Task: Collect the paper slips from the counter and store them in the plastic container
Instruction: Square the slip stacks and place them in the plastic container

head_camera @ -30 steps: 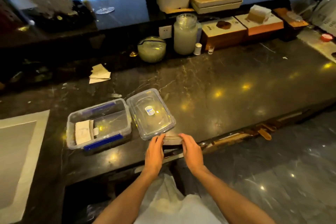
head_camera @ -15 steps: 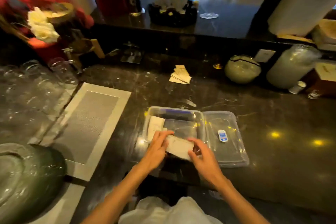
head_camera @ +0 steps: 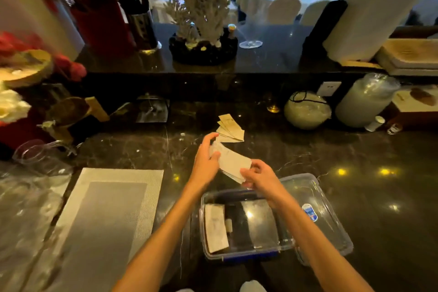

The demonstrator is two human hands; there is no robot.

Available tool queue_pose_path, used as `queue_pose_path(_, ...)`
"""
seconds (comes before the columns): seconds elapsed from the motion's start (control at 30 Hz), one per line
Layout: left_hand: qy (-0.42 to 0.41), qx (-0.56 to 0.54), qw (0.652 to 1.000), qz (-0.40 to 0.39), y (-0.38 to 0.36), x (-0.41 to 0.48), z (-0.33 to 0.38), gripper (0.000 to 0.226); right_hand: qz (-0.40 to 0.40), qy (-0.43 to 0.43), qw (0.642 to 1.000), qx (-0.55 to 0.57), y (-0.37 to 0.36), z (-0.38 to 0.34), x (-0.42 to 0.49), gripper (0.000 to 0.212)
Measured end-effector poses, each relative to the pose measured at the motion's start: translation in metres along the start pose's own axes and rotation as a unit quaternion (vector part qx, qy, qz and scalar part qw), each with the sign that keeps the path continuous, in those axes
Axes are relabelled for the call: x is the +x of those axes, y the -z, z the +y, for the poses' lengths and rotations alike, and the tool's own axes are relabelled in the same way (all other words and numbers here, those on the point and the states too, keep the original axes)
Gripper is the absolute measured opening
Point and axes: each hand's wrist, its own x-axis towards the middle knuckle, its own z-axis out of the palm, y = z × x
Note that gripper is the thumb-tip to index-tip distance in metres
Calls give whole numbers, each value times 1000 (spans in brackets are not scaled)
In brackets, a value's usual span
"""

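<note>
A stack of white paper slips (head_camera: pixel 232 164) is held between both hands above the dark marble counter. My left hand (head_camera: pixel 206 161) grips its far left end, my right hand (head_camera: pixel 258 176) pinches its near right end. Just beyond, a fanned pile of beige slips (head_camera: pixel 231 129) lies on the counter, close to my left fingertips. The open clear plastic container (head_camera: pixel 282 244) with blue clips sits near the front edge below my arms; one bundle of slips (head_camera: pixel 215 227) lies along its left side. Its clear lid (head_camera: pixel 331 216) rests beside it on the right.
A grey woven placemat (head_camera: pixel 104 220) lies to the left, with clear glassware (head_camera: pixel 35 156) further left. At the back stand a round glass bowl (head_camera: pixel 307 110), a tall glass jar (head_camera: pixel 366 99), a small white bottle (head_camera: pixel 375 123) and wooden boxes (head_camera: pixel 417 102). Flowers and plants line the raised ledge.
Both hands lifted the white stack from over the container's front and carried it forward, beyond the container toward the beige pile. The view has shifted so the container now sits nearer.
</note>
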Motion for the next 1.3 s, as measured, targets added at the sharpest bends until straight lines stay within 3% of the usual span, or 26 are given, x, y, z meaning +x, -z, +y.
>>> queue_pose_path(0.1,21,-3,999,-37,3,46,-5,56,-7,-5,999,-35,0,-12,29,43)
queue_pose_path(0.3,42,125,990,-49,-5,165,-11,40,65,35,993,-94,-6,-43,124,43)
queue_pose_path(0.43,65,177,979,-71,-25,239,-20,41,96,0,982,-165,-9,-55,201,47)
queue_pose_path(0.6,134,305,929,-162,-53,306,-52,42,95,-50,969,-223,-10,-45,268,48)
queue_pose_path(0.73,151,407,877,-205,-64,320,-85,64,95,-121,952,-265,-10,-23,291,50)
queue_pose_path(0.9,178,354,889,-229,-62,334,-104,90,100,-126,947,-279,-13,3,294,58)
queue_pose_path(1.07,240,368,864,-246,-51,340,-99,103,115,-120,961,-222,-9,7,291,58)
queue_pose_path(1.3,252,296,915,-107,-59,278,-102,84,94,-85,965,-229,-2,9,278,54)
